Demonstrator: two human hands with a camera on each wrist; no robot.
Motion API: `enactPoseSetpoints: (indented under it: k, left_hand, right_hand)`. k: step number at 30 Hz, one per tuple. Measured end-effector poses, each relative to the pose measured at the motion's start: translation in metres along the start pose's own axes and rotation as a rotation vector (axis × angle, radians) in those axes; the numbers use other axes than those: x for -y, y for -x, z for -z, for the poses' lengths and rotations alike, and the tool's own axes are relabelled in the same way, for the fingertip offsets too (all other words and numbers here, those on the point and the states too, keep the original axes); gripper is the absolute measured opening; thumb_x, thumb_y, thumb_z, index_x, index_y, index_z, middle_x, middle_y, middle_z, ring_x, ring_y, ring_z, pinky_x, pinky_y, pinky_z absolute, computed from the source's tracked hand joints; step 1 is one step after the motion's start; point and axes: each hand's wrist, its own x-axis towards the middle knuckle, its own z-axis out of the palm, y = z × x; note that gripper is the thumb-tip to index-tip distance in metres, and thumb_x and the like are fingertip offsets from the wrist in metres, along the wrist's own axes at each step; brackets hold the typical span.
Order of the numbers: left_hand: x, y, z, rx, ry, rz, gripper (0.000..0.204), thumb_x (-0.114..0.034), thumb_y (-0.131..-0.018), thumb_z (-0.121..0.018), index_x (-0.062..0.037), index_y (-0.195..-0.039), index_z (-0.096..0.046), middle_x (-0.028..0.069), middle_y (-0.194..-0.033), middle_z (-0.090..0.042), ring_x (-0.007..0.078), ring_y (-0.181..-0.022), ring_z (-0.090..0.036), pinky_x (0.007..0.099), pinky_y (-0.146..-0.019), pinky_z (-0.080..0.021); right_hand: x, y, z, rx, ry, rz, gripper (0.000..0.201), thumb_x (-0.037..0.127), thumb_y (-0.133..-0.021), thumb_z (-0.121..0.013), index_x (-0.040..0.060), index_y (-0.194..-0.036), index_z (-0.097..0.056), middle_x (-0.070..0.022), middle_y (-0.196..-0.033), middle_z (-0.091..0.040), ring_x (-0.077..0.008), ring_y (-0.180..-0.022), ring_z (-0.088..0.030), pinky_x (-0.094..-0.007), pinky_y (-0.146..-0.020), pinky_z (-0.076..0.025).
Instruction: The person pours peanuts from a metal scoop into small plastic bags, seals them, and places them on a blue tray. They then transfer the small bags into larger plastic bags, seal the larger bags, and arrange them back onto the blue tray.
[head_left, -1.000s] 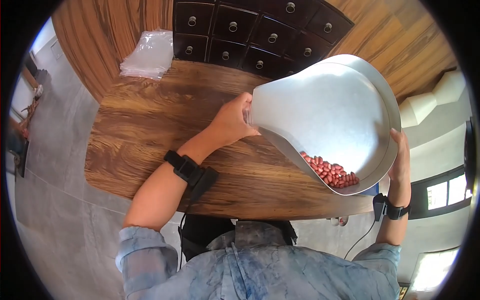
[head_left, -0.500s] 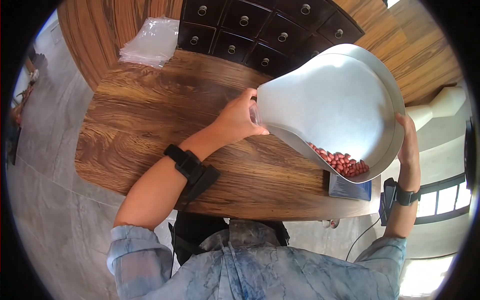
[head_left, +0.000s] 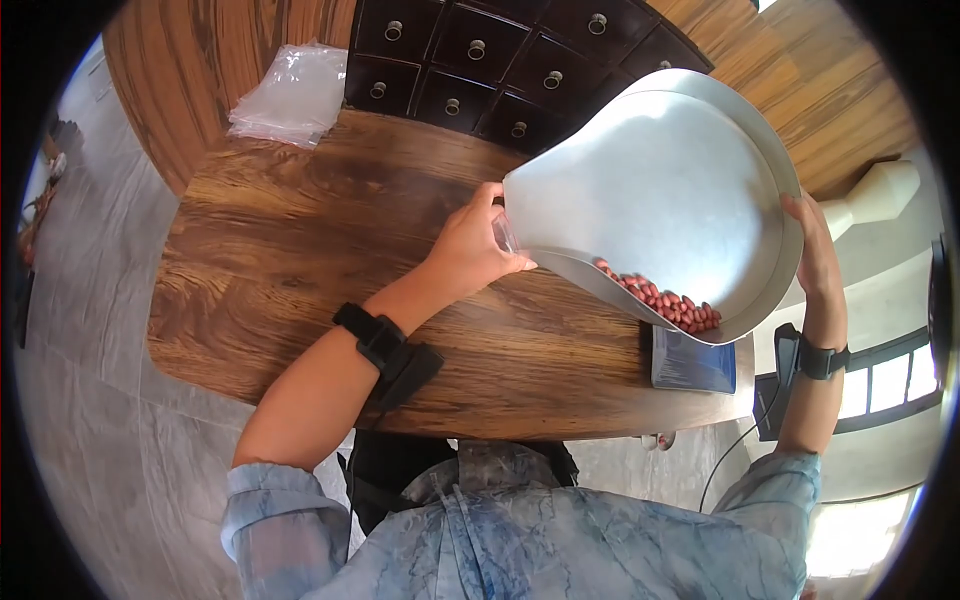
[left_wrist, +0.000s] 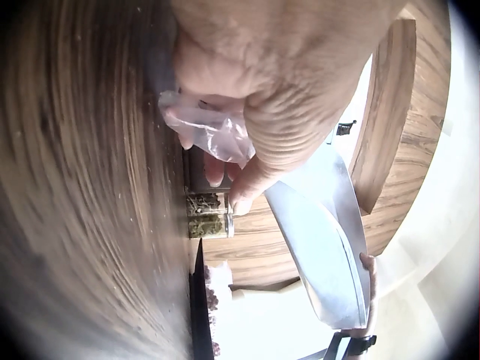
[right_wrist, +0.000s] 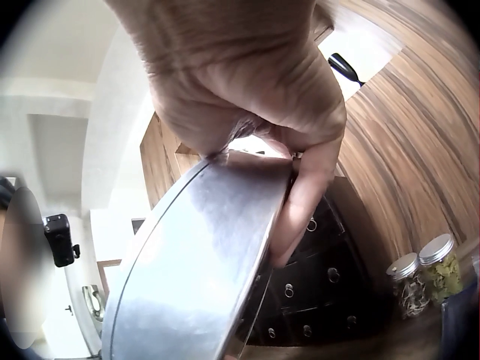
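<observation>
A silvery metal scoop pan with a wide round end and a narrow spout hangs tilted over the table. My right hand grips its round rim, thumb on the inside face. Red-skinned peanuts lie bunched along the pan's near wall. At the spout, my left hand holds a clear plastic bag, its thumb and fingers spread around the bag's mouth. The spout's end meets the bag there and hides part of the fingers. In the right wrist view, the pan's outer side fills the middle.
Below the pan a blue flat-topped object sits near the wooden table's right edge. A dark drawer cabinet stands behind. Stacked clear bags lie back left. Two lidded glass jars show in the right wrist view.
The pan's round end and my right hand have risen away from my body, uncovering more of the blue object. The peanuts stay along the near wall; my left hand remains at the spout.
</observation>
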Motion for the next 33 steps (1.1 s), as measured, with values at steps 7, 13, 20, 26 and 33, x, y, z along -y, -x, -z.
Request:
enactPoseSetpoints:
  k: [7,13,20,26,33]
  left_hand:
    - [-0.001,0.003,-0.006,-0.050,-0.045,0.014,0.078,-0.011,-0.065,-0.082,-0.0002,-0.128,-0.036,0.0154,-0.106,-0.065,0.0208,-0.095,-0.062,0.0320,-0.084,-0.047]
    - [-0.005,0.005,-0.013,-0.076,-0.020,0.058,0.078,-0.010,-0.065,-0.082,0.0007,-0.127,-0.036,0.0120,-0.098,-0.066,0.0160,-0.085,-0.061,0.0308,-0.080,-0.049]
    - [-0.001,0.008,-0.022,-0.119,0.027,0.045,0.076,-0.009,-0.065,-0.082,0.0002,-0.125,-0.036,0.0118,-0.096,-0.065,0.0136,-0.080,-0.060,0.0282,-0.075,-0.050]
    - [-0.008,0.010,-0.023,-0.100,0.117,0.101,0.069,-0.004,-0.068,-0.079,-0.0007,-0.122,-0.036,0.0114,-0.098,-0.063,0.0132,-0.081,-0.059,0.0283,-0.076,-0.051]
    - [0.004,0.006,-0.028,-0.135,0.220,-0.016,0.064,-0.004,-0.069,-0.078,-0.0004,-0.115,-0.034,0.0127,-0.092,-0.063,0.0181,-0.081,-0.064,0.0300,-0.075,-0.053]
  right_hand:
    - [0.020,-0.009,-0.003,-0.035,0.022,-0.037,0.040,0.025,-0.089,-0.049,-0.0035,-0.117,-0.055,-0.0050,-0.106,-0.057,-0.0127,-0.097,-0.049,-0.0249,-0.087,-0.038]
    - [0.031,-0.024,0.010,0.045,0.132,0.008,0.039,0.025,-0.090,-0.049,-0.0041,-0.115,-0.056,-0.0036,-0.101,-0.056,-0.0119,-0.093,-0.048,-0.0247,-0.084,-0.039]
    - [0.059,-0.024,-0.003,0.057,0.188,0.018,0.043,0.027,-0.090,-0.048,-0.0040,-0.120,-0.054,-0.0044,-0.104,-0.056,-0.0124,-0.095,-0.049,-0.0240,-0.086,-0.039]
    - [0.068,-0.035,0.005,0.108,0.223,0.001,0.046,0.028,-0.090,-0.049,-0.0026,-0.125,-0.052,-0.0061,-0.109,-0.056,-0.0139,-0.099,-0.050,-0.0252,-0.087,-0.040]
    - [0.069,-0.046,0.013,0.099,0.439,0.261,0.045,0.032,-0.090,-0.050,-0.0014,-0.119,-0.056,-0.0086,-0.109,-0.057,-0.0149,-0.100,-0.051,-0.0262,-0.086,-0.041]
